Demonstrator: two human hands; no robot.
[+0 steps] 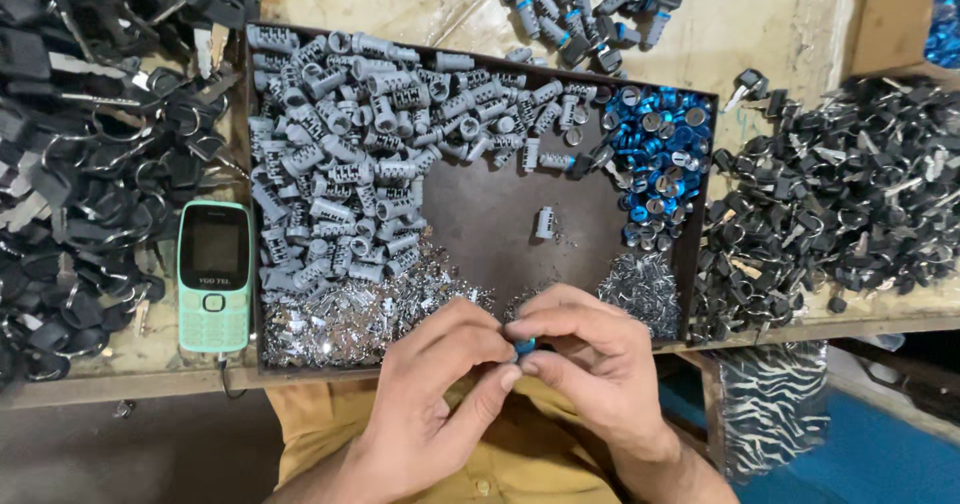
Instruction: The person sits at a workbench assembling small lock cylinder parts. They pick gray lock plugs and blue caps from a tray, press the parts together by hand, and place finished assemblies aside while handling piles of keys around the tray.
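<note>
Both hands are bunched together at the near edge of the tray (690, 264), right over the person's mustard-yellow shirt (520, 464). The left hand (440, 394) and right hand (590, 364) meet fingertip to fingertip, and pinched between them is a small blue part (525, 345), mostly hidden, so only a sliver of blue shows. Both grips are closed tight on it; I can't tell its exact shape. The tray itself is a shallow dark brown one sitting on the worktop (780, 24). Its left half is heaped with grey lock cylinders (350, 164), the far right corner holds a pile of shiny blue caps (660, 159), and along the near side there are drifts of tiny silver metal bits (340, 314), with another little heap (640, 289) just beside the right hand. One lone grey cylinder (544, 222) stands by itself on the bare middle of the tray. Left of the tray lies a mint-green keypad phone (213, 276), face up, and past that a big tangle of black-headed keys on rings (80, 164). Another pile of black keys (840, 184) is on the right, and more black-and-blue cylinders (590, 9) sit at the far edge.
</note>
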